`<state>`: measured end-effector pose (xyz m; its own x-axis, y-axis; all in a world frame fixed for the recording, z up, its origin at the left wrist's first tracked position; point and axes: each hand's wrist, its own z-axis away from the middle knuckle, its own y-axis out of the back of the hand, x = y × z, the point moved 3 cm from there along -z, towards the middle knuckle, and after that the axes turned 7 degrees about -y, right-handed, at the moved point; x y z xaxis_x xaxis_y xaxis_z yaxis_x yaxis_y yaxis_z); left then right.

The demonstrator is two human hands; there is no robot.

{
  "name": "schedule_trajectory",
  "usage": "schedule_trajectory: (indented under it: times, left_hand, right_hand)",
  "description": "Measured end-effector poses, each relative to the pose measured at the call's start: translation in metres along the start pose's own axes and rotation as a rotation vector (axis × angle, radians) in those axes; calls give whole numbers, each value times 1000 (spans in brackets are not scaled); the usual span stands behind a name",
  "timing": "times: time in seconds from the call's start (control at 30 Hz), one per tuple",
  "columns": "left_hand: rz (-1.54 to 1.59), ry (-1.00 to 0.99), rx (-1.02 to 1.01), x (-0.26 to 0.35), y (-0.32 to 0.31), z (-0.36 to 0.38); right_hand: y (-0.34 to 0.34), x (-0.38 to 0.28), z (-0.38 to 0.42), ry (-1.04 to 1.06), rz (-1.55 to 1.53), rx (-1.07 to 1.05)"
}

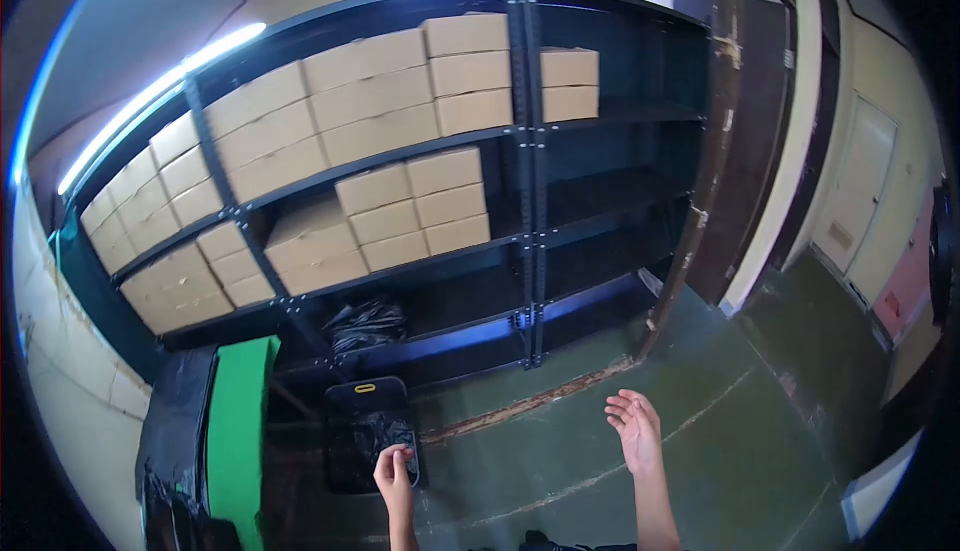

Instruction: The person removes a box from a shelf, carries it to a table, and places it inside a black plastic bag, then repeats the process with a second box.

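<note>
My left hand [393, 471] is raised at the lower middle, in front of a black bin [337, 441] with a yellow-marked handle. Its fingers are loosely bent, the thumb stands a little apart, and I see nothing held. Black plastic [378, 433] lies inside the bin, just behind this hand. To the right, my right hand [637, 433] is up over the green floor, palm partly turned in, fingers loosely spread and holding nothing. Neither hand appears to touch anything.
A dark metal rack [530, 181] spans the view, with stacked brown cardboard boxes [375, 106] on its upper shelves. Folded black plastic bags [367, 325] lie on a lower shelf. At left stands a green-and-black covered block [240, 441]. A brown wooden post [700, 181] rises at right.
</note>
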<state>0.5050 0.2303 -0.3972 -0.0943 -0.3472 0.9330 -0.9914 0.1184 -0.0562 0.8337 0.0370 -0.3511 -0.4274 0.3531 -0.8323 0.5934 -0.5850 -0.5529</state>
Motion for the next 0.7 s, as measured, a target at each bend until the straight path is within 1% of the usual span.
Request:
schedule_trajectory:
  times: [0.07, 0.17, 0.27, 0.33, 0.43, 0.57, 0.7]
  left_hand:
    - [66, -2, -88, -9, -39, -11]
    - [77, 16, -220, -16, -96, -22]
    - [17, 15, -342, -24, -143, -33]
    - [42, 14, -415, -35, -170, -44]
    - [117, 129, -420, -36, -209, -69]
    - [144, 44, -416, -70, -263, -122]
    - [160, 83, -399, -91, -315, -188]
  right_hand:
    - [19, -11, -6, 28, -28, 49]
    - [48, -21, -16, 31, -39, 117]
    - [70, -22, -32, 40, -50, 167]
    - [79, -26, -44, 59, -58, 201]
    - [86, -35, -74, 78, -35, 220]
    - [94, -46, -137, 125, -13, 250]
    - [85, -58, -230, 117, 18, 241]
